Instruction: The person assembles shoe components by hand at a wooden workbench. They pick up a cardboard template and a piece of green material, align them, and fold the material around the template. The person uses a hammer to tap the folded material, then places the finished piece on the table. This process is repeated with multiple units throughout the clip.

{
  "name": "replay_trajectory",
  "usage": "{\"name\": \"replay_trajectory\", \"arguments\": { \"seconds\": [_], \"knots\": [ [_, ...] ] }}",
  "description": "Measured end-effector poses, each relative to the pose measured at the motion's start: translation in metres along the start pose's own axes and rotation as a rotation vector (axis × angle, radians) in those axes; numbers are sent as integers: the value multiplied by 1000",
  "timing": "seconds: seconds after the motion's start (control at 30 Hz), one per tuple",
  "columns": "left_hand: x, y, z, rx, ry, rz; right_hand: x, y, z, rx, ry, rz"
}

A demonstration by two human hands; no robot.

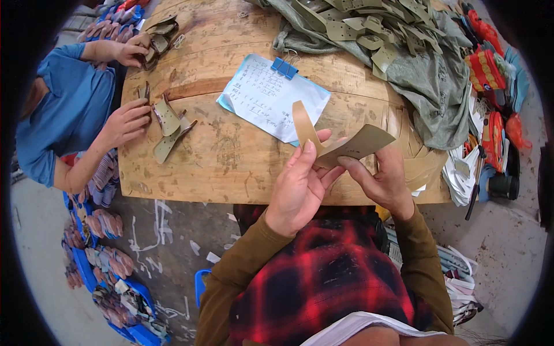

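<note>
Head-worn fisheye view, looking down, near above wooden table [205, 170]

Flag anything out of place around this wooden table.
White scraps lie strewn on the dark floor beside the wooden table, looking like dropped litter. The handwritten sheet with the blue binder clip lies askew to the table's edge.

Soft, even light spread over tabletop [199, 176], white sheet [274, 104] shone bright, floor [187, 226] below sat dimmer; shadows fell faint; fisheye bent straight lines, black swallowed corners!
</note>
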State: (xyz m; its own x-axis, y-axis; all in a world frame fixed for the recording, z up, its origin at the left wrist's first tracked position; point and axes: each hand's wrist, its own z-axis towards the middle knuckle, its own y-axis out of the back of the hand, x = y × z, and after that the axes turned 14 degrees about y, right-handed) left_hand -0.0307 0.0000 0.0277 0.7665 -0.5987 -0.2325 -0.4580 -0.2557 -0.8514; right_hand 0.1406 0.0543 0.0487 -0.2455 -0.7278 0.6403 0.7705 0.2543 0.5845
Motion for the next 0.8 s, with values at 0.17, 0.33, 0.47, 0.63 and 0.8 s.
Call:
{"name": "replay_trajectory", "arguments": {
  "seconds": [0.17,0.33,0.47,0.63,0.8],
  "knots": [
    [1,1,2,17,-6,12,1,-3,1,-21,2,41],
    [3,-2,2,-2,-14,30,-3,-3,-5,-15,-4,3],
    [2,-2,3,25,-7,55,-6,-5,-8,-16,38,-42],
    [1,-4,1,49,-21,78,-5,-9,-8,-83,78,-33],
    [-22,-8,-7,-48,-188,453,-7,-12,-15,-176,253,-34]
  ]
}}
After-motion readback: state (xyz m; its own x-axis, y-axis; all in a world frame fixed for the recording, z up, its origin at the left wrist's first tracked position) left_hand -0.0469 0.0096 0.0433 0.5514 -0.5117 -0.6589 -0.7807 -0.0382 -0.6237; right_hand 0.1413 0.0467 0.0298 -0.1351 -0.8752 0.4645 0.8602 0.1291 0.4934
